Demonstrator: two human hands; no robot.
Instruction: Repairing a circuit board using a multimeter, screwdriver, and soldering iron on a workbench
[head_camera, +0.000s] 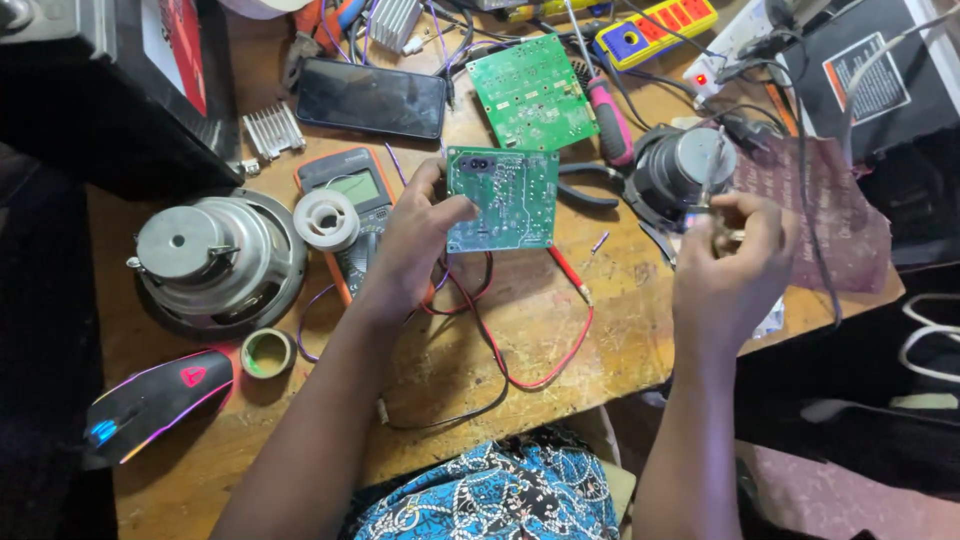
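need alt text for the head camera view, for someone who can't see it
A person's left hand holds a green circuit board upright over a cluttered wooden workbench, while the right hand grips a thin metal tool. Around them lie a multimeter, solder spool, speaker and phone.

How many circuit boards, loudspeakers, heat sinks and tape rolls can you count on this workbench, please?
Green circuit boards: 2, one in the left hand at, one lying on the bench
Loudspeakers: 2
Finned heat sinks: 2
Tape rolls: 1
Total: 7
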